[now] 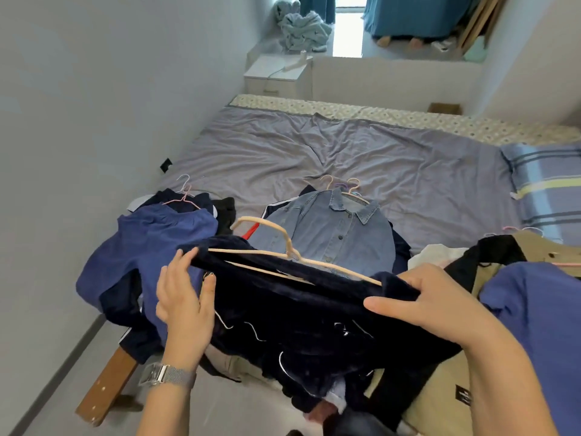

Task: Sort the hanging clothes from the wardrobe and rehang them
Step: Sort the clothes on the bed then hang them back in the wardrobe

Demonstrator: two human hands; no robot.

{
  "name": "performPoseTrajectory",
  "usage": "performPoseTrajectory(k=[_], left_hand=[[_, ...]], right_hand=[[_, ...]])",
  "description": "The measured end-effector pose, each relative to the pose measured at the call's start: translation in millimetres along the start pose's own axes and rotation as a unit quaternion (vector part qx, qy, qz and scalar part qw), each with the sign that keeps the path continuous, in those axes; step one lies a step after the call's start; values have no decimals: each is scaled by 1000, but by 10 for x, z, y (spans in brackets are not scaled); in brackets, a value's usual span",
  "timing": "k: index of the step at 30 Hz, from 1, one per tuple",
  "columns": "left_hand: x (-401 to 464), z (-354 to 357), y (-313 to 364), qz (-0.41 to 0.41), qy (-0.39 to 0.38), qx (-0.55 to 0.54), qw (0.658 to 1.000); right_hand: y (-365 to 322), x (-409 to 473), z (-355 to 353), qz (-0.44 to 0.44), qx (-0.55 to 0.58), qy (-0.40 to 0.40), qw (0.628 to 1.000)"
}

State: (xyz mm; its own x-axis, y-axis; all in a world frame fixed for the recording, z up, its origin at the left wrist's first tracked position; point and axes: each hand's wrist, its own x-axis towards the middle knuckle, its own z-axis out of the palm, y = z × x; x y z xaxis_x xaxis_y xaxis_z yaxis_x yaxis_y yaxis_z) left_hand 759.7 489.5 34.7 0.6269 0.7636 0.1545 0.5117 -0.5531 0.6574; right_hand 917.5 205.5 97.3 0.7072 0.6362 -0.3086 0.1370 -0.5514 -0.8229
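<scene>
— Head view: what do we have in our hands at the lower middle of the frame?

— We hold a dark navy velvety garment (314,313) stretched between them, with a beige hanger (284,243) lying along its top edge. Our left hand (182,297) pinches the garment's left end between thumb and fingers; a metal watch (165,374) sits on that wrist. Our right hand (430,297) grips the right end, thumb on top.

— And around it?

— Clothes lie heaped on the bed (345,152): a blue garment (151,243) on a pink hanger at centre left, a denim shirt (333,228) on hangers just beyond the navy one, a khaki coat (534,247) and another blue piece (540,309) at the right edge.

— Farther back?

— A striped pillow (547,184) at the right, a white nightstand (276,73) at the top.
</scene>
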Motion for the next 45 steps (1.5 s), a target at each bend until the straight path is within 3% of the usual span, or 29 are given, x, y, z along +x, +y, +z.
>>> performPoseTrajectory(k=[7, 12, 17, 21, 31, 34, 38, 45], left_hand=[[-251, -1041, -409, 99, -4, 50, 994], [-614, -1320, -445, 143, -42, 61, 987], [-1054, -1335, 1, 187, -57, -8, 981], [-1330, -1162, 336, 214, -90, -16, 973], [-2204, -473, 1121, 250, -285, -137, 915], [-2381, -185, 1349, 240, -334, -127, 903], [-2614, 349, 1707, 206, -380, -95, 897], [-2917, 1298, 2684, 173, -424, -84, 885]], right_hand=[[-491, -844, 558, -69, 6, 0, 998], [-451, -1345, 791, -40, -45, 162, 985], [-324, -1946, 710, 21, -133, 337, 932], [-136, -2460, 596, 30, -146, 410, 900], [603, -3542, 176, 134, -168, 570, 793], [964, -3638, -42, 158, -210, 574, 776], [1590, -3662, -347, 182, -198, 566, 780], [2365, -3901, -1558, 176, -123, 506, 836]])
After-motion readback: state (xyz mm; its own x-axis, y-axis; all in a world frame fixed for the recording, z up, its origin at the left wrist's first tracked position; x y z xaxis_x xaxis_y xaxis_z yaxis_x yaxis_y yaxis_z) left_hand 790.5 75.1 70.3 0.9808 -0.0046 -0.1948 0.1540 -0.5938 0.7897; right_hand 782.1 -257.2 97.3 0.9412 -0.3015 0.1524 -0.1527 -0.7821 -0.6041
